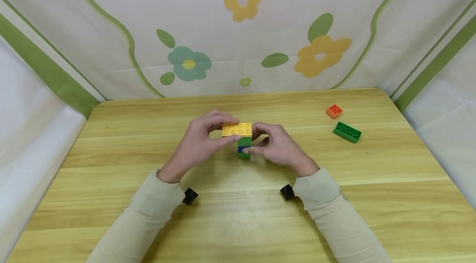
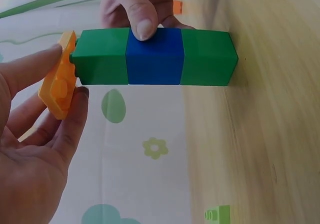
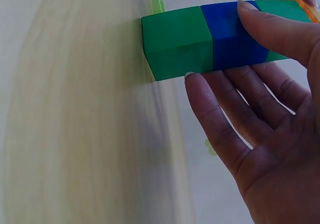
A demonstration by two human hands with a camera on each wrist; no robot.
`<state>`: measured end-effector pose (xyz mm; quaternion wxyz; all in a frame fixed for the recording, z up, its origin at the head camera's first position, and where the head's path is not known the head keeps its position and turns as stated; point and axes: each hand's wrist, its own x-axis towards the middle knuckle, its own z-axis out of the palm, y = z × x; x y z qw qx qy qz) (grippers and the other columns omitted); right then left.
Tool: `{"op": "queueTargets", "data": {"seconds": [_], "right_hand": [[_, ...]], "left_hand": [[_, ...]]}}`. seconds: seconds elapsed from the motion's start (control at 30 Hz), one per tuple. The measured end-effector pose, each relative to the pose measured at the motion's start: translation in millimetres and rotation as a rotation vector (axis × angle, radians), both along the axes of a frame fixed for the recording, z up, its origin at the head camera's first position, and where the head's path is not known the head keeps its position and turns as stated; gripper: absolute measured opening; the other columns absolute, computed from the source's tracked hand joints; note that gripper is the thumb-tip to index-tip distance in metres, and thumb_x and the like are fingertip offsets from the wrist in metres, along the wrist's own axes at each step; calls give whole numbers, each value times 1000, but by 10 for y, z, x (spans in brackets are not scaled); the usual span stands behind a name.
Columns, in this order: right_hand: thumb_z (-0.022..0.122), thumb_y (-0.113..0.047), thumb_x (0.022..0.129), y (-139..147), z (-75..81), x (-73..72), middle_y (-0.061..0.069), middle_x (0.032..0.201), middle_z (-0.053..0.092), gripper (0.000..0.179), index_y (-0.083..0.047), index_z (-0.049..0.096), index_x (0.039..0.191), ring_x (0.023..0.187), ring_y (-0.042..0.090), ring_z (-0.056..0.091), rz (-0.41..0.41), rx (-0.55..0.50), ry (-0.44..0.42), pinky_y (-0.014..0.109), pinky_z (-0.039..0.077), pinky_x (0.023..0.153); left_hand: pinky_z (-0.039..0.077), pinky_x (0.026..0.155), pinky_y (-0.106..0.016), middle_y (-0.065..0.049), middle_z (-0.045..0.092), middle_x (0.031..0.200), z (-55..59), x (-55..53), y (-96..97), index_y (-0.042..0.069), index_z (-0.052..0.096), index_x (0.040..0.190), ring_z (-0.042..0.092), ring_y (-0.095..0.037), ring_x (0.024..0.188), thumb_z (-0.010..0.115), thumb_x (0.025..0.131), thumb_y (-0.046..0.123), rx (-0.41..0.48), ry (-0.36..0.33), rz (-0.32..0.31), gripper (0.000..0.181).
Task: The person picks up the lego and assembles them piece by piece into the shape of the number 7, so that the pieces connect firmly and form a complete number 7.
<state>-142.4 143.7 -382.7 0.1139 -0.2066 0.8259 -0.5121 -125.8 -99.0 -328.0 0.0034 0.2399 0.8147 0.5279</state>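
A stack of toy building blocks stands upright on the table: a lower green block (image 2: 209, 57), a blue block (image 2: 155, 58) in the middle and an upper green block (image 2: 102, 57). My left hand (image 1: 201, 139) pinches a flat yellow brick (image 1: 237, 129) between thumb and fingers at the top of the stack. In the left wrist view this brick looks slightly tilted, with green studs showing beneath it. My right hand (image 1: 277, 145) steadies the stack from the right, its thumb on the blue block and its fingers behind.
On the wooden table (image 1: 238, 221), a small orange brick (image 1: 334, 111) and a long green brick (image 1: 347, 132) lie at the back right. A light green brick (image 2: 218, 215) stands beyond the stack's left side, hidden in the head view. A flowered cloth (image 1: 230, 48) hangs behind the table.
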Motion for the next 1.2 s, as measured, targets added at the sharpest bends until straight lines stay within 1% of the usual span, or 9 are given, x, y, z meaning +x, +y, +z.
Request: {"op": "queueTargets", "data": {"seconds": [0.23,0.43,0.5,0.67,0.77,0.9,1.0,1.1,1.2], "right_hand": [[89,-17,90,-1,-18,-2,3,105,74,22,-16,73,105,102,21,70,2,-7,7,36,65,87],[89,-17,90,2,-25,-3,4,105,74,22,-16,73,105,102,22,70,-1,-14,-2,37,65,86],[89,-17,90,3,-19,-2,4,105,74,22,-16,73,106,102,22,70,-3,-11,-3,37,64,86],[89,-16,90,6,-9,-3,4,106,74,22,-16,73,106,103,22,70,-5,-1,-4,37,64,86],[89,-16,90,6,-12,-4,4,106,74,22,-16,73,105,103,22,70,-6,-1,-5,37,65,87],[89,-16,90,2,-23,-5,4,106,74,23,-16,73,106,103,22,70,-1,-10,-7,37,65,87],[89,-16,90,-2,-30,-4,3,106,74,23,-16,74,108,103,21,70,7,-19,-9,37,65,88],[89,-16,90,-3,-28,-1,3,106,74,24,-16,74,109,104,21,70,7,-25,-6,37,65,88],[89,-16,90,1,-17,7,3,106,74,23,-16,74,107,103,21,70,3,-26,-2,37,65,86]], "left_hand": [[61,103,-39,-8,73,122,-11,-32,-21,7,79,122,69,-21,111,86,91,7,-13,-2,-25,32],[61,99,-39,-5,73,122,9,-61,-23,10,79,123,67,-20,112,87,91,9,-26,-47,-34,33],[60,98,-40,-3,73,123,23,-67,-24,12,80,123,67,-19,112,88,90,10,-43,-61,-37,33],[59,95,-52,-3,74,123,50,-85,-18,13,80,123,65,-20,108,88,91,12,-77,-65,-47,33],[59,95,-53,-3,75,122,65,-97,-14,13,80,123,65,-20,107,88,91,13,-92,-67,-54,33],[58,95,-45,-3,75,120,82,-109,-19,13,80,122,66,-20,109,88,91,13,-95,-86,-66,33],[58,96,-43,-3,75,119,80,-117,-28,13,79,122,66,-20,110,89,90,12,-79,-111,-75,33],[58,98,-44,-4,75,118,70,-126,-29,13,78,121,66,-21,111,89,90,12,-67,-129,-81,33],[57,98,-44,-4,74,118,74,-130,-18,12,78,120,65,-22,111,88,90,11,-66,-140,-83,32]]}}
